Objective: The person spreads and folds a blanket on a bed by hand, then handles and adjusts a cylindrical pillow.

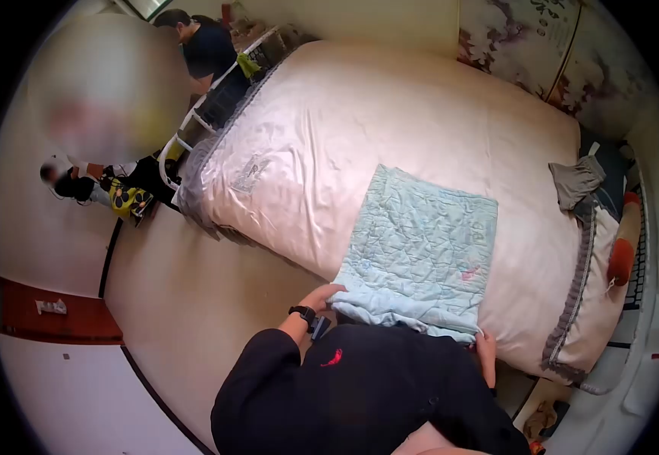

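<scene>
A light blue quilted blanket [428,235] lies spread on the edge of the bed, wrinkled, with its near edge bunched or turned over close to my body. My left hand [325,294], with a black watch on the wrist, is closed on the near left corner. At the near right corner, my right hand [485,350] grips the edge, its fingers partly hidden by the cloth. A small pink mark shows on the blanket's right part.
The bed [299,174] has a shiny pale pink cover and a white metal frame. Grey clothing [578,183] and an orange-ended bolster [622,258] lie at the right end. Beyond the left end, a person in dark clothes [208,53] leans forward. Patterned wardrobe doors [519,45] stand behind.
</scene>
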`<state>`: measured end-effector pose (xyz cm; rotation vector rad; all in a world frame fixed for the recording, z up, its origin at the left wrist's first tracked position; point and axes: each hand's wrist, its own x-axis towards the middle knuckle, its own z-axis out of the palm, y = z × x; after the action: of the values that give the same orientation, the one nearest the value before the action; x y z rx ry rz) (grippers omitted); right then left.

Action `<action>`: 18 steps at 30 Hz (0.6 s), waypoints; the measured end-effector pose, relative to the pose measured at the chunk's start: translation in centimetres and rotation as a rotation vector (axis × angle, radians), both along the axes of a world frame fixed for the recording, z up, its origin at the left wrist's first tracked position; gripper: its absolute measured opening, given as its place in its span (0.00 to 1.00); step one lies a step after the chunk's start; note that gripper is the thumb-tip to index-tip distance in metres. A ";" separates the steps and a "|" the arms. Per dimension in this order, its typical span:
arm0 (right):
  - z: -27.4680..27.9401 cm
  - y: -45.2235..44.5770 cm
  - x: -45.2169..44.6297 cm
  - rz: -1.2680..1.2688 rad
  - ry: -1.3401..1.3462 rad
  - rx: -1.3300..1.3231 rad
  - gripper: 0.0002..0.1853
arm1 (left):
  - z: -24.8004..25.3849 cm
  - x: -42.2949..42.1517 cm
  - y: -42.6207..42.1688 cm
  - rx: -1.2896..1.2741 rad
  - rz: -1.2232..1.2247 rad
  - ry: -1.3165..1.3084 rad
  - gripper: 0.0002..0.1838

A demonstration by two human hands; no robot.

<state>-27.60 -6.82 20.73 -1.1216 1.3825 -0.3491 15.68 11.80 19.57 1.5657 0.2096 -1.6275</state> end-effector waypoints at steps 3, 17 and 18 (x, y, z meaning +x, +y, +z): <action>4.7 -5.1 3.3 -0.153 -0.235 -0.049 0.12 | -1.7 3.9 -6.0 -0.317 0.250 0.103 0.08; -8.9 -16.7 15.8 0.794 0.831 -0.675 0.42 | -7.6 -6.5 -23.3 -0.039 -1.202 -1.402 0.32; -9.9 -16.7 16.1 0.791 0.844 -0.686 0.42 | -7.8 -6.8 -23.6 0.019 -1.233 -1.389 0.31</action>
<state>-11.54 -23.52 10.79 -2.4616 1.3917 0.3079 8.87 -11.83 11.79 2.6303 -1.7189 -0.7750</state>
